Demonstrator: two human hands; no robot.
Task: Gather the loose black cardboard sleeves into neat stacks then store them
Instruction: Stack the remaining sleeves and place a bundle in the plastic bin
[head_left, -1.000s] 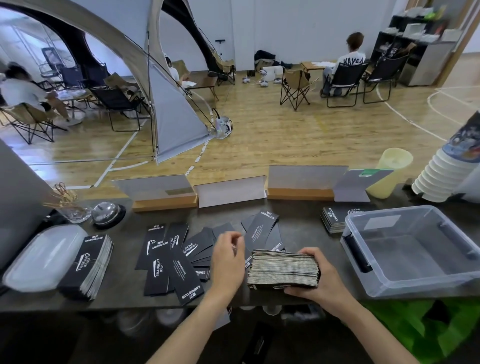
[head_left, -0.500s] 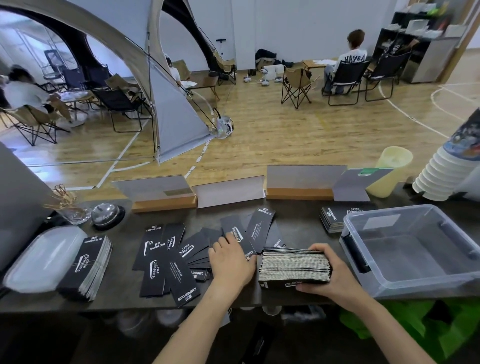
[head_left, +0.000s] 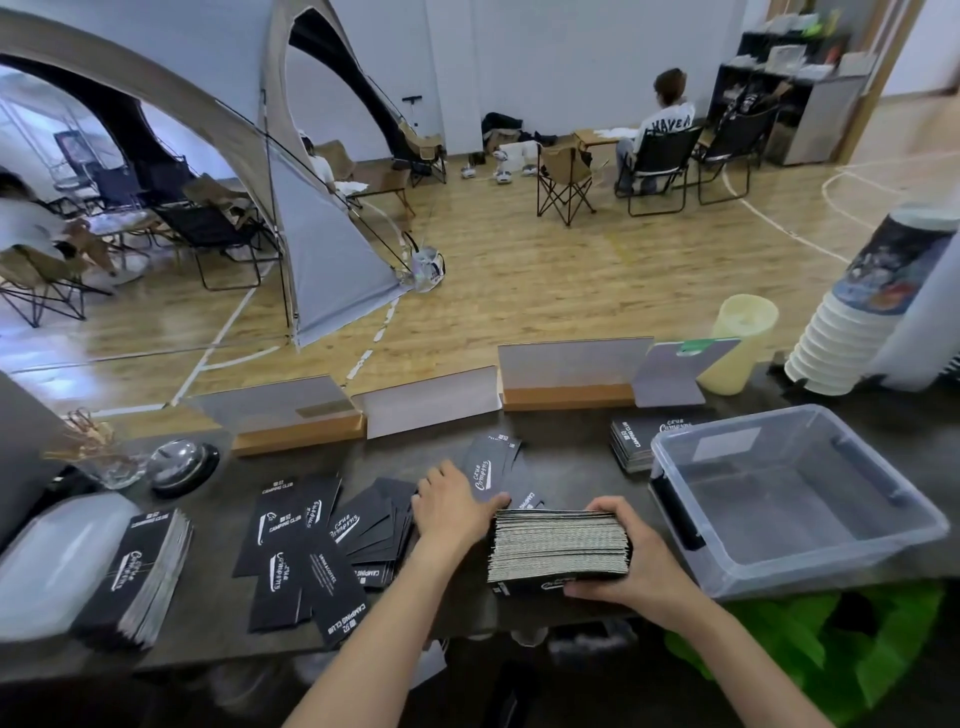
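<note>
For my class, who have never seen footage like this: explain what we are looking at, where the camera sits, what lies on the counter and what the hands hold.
There is no machine here. A person wears a camera on the head, looking down at their own bare hands. On the dark counter lie loose black sleeves, a finished stack at the left, another further back, and an empty clear bin at the right. The right hand grips a thick stack by its side. The left hand lies flat on the loose sleeves beside it.
</note>
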